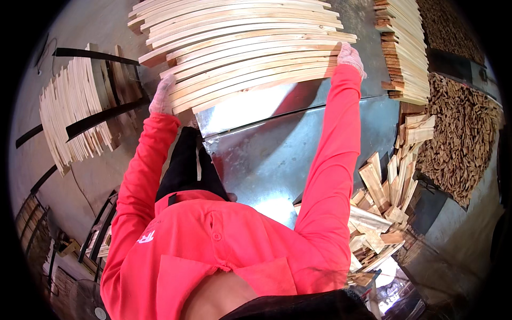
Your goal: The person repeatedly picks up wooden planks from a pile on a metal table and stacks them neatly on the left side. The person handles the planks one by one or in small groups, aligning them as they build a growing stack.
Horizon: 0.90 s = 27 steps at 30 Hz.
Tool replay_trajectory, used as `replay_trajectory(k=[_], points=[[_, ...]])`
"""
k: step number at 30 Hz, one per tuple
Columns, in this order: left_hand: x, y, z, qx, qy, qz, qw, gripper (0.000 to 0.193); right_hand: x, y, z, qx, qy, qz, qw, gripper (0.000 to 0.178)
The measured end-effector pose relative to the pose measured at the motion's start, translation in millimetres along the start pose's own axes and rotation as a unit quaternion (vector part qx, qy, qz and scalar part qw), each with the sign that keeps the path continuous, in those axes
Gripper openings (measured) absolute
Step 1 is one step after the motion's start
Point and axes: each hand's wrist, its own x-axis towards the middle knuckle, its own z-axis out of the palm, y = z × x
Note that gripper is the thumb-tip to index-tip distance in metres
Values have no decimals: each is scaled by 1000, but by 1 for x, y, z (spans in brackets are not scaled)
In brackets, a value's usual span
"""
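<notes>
Several long pale wooden strips (258,61) lie side by side across a shiny metal table (277,141), running left to right. At their left ends is my left hand (162,95) in a light knit glove, its fingers closed on the ends of the nearest strips. My right hand (351,58), gloved the same way, grips the opposite ends at the right. The nearest strips are squeezed lengthwise between both hands. My fingertips are partly hidden by the wood and the gloves.
A tall stack of strips (405,53) stands at the right edge of the table. Below it lies a loose heap of wood offcuts (386,197), with a large pile of small wood pieces (453,138) beyond. At left, more strips (74,109) rest on a black metal rack (106,114).
</notes>
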Motion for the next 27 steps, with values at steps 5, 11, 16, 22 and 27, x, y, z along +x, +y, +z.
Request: replay_trajectory(k=[5,11,16,22,27], points=[[-1,-19,-33,-6,22,121,992,48,3,7,9,-25,44,-33,998,66],[-22,11,-14,82,45,221,971,43,8,7,7,-37,45,-80,995,73],[-24,12,-17,162,8,314,935,25,9,20,1,79,10,-134,988,83],[-67,49,4,272,-79,310,908,37,40,46,10,273,-51,-129,952,83],[-71,90,19,298,-120,263,910,52,33,49,1,387,-102,-84,912,81]])
